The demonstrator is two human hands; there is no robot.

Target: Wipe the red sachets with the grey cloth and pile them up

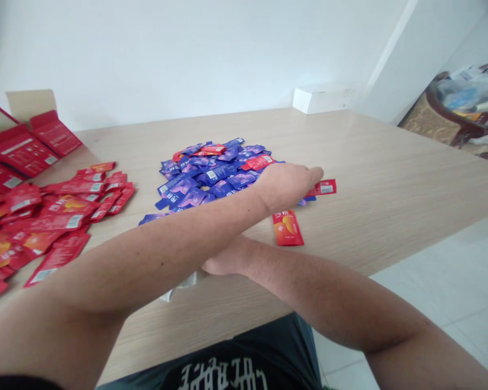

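A: Start with the red packet by the left hand. Where is it?
B: The red packet (328,187) sits right of the blue heap, its barcoded end showing past the left hand (290,181). The other end is hidden under that hand.
A: Left fingers?
B: Curled, mostly hidden by the back of the hand. Cannot tell whether they grip the packet or only cover it.
A: Right hand?
B: The right hand (223,260) is low, beneath the crossing left forearm. Its fingers are out of sight; cannot tell whether wide, narrow or holding. Just beside it, a crumpled whitish piece (179,286), partly covered by the forearm.
A: Nearest neighbours?
B: A red-orange packet (288,228) with a yellow fruit print, flat on the surface (370,222), nearer the person than the first. Behind the left forearm, the blue-violet heap (219,173), packets overlapping at all angles, a few red ones on top.
A: Further left?
B: A spread red pile (69,208), some packets with orange fruit prints, others barcode side up. Behind it, a red carton (24,151), flaps open.
A: Edges?
B: White box (321,100) at the back, near the wall (187,54). Far right, a brown-rimmed seat (447,116) with plastic bags. Pale floor tiles (443,287) below. Dark shirt (223,374) with pale lettering at the near edge.
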